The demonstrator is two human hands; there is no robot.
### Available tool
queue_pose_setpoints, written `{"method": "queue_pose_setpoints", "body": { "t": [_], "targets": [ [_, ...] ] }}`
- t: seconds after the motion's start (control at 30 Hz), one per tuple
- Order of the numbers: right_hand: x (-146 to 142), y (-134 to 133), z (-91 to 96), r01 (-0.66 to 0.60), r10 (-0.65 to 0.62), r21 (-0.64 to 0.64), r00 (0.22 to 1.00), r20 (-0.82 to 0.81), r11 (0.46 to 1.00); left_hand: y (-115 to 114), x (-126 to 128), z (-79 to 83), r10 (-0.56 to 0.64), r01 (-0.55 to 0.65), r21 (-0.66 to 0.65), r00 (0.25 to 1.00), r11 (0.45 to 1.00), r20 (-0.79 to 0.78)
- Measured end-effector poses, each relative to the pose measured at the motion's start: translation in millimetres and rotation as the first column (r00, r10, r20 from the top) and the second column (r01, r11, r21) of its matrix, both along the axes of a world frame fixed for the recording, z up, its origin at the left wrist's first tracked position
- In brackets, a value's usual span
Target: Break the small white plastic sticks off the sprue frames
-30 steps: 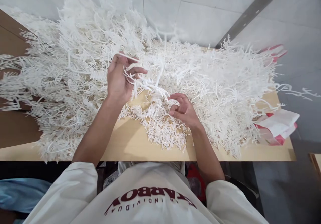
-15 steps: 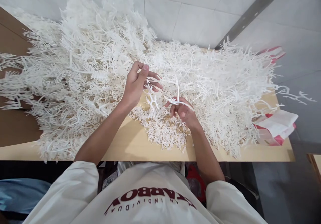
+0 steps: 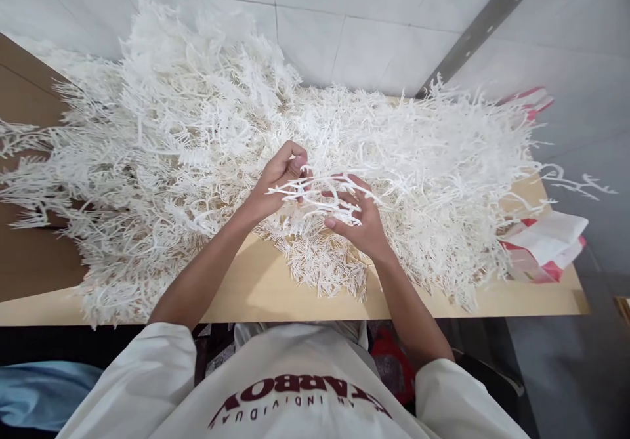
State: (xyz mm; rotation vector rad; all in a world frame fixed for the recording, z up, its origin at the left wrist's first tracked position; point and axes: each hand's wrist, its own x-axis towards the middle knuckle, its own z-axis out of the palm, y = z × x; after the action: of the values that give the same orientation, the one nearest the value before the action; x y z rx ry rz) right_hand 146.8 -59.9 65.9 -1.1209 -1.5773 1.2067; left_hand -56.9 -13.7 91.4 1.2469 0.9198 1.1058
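A thin white plastic branch with small side twigs lies level between my two hands, just above the table. My left hand is closed in a pinch on the branch's left end. My right hand has curled fingers around the branch's right part. Both hands hover over a big heap of white branches that covers most of the light wooden table. A smaller bunch of short white sprigs lies right below my hands near the front edge.
A red and white bag lies at the table's right end, partly under the heap. White tiled walls rise behind, with a grey metal strip in the corner. A brown surface adjoins on the left.
My left hand came down and to the right from the heap and closed on the branch. My right hand rose a little, and the branch now lies level between both hands.
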Motion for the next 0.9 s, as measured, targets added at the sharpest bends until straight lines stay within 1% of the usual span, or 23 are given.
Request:
{"method": "queue_pose_setpoints", "body": {
  "t": [0.07, 0.13, 0.2, 0.27, 0.33, 0.43, 0.5, 0.53, 0.6, 0.7, 0.8, 0.9],
  "targets": [
    [-2.8, 1.6, 2.6, -0.035, 0.035, 0.044, 0.999, 0.003, 0.998, -1.2, 4.1, -1.4, -0.063, 0.07, 0.069, 0.994, 0.995, -0.088],
    [-3.5, 5.4, 2.6, -0.072, 0.072, 0.093, 0.997, 0.01, 0.993, -2.1, 9.9, -4.5, -0.092, 0.126, 0.167, 0.976, 0.978, -0.197],
    [-1.2, 10.5, -0.5, -0.017, 0.017, 0.154, 1.0, 0.004, 0.988, -3.8, 16.7, -8.3, -0.072, 0.131, 0.223, 0.964, 0.966, -0.255],
    [4.0, 16.5, -6.1, 0.106, -0.104, 0.197, 0.994, -0.017, 0.975, -6.5, 23.1, -11.4, -0.05, 0.094, 0.187, 0.972, 0.978, -0.23],
    [10.6, 23.4, -13.0, 0.234, -0.228, 0.216, 0.972, -0.052, 0.948, -9.1, 27.4, -13.4, -0.072, 0.087, 0.086, 0.983, 0.992, -0.167],
    [19.4, 35.3, -21.7, 0.36, -0.339, 0.184, 0.931, -0.135, 0.915, -9.8, 28.2, -14.3, -0.182, 0.181, -0.02, 0.98, 0.983, -0.082],
    [23.4, 43.4, -24.8, 0.427, -0.397, 0.15, 0.897, -0.193, 0.892, -7.9, 25.8, -14.2, -0.239, 0.237, -0.033, 0.968, 0.971, -0.074],
    [25.0, 47.2, -25.6, 0.457, -0.422, 0.141, 0.879, -0.22, 0.878, -6.6, 24.2, -14.4, -0.244, 0.242, -0.033, 0.967, 0.97, -0.069],
    [27.7, 53.6, -26.5, 0.507, -0.465, 0.134, 0.848, -0.255, 0.851, -3.9, 21.2, -14.9, -0.216, 0.215, -0.034, 0.976, 0.976, -0.032],
    [30.9, 59.0, -28.8, 0.555, -0.511, 0.144, 0.82, -0.257, 0.819, -1.4, 18.2, -14.5, -0.165, 0.169, -0.058, 0.985, 0.984, 0.058],
    [32.7, 60.2, -32.4, 0.57, -0.53, 0.187, 0.818, -0.223, 0.8, -1.3, 16.2, -10.0, -0.203, 0.215, -0.089, 0.972, 0.973, 0.121],
    [37.4, 62.7, -29.7, 0.595, -0.567, 0.266, 0.804, -0.179, 0.759, -1.0, 12.9, -4.4, -0.252, 0.26, -0.059, 0.96, 0.964, 0.121]
  ]
}}
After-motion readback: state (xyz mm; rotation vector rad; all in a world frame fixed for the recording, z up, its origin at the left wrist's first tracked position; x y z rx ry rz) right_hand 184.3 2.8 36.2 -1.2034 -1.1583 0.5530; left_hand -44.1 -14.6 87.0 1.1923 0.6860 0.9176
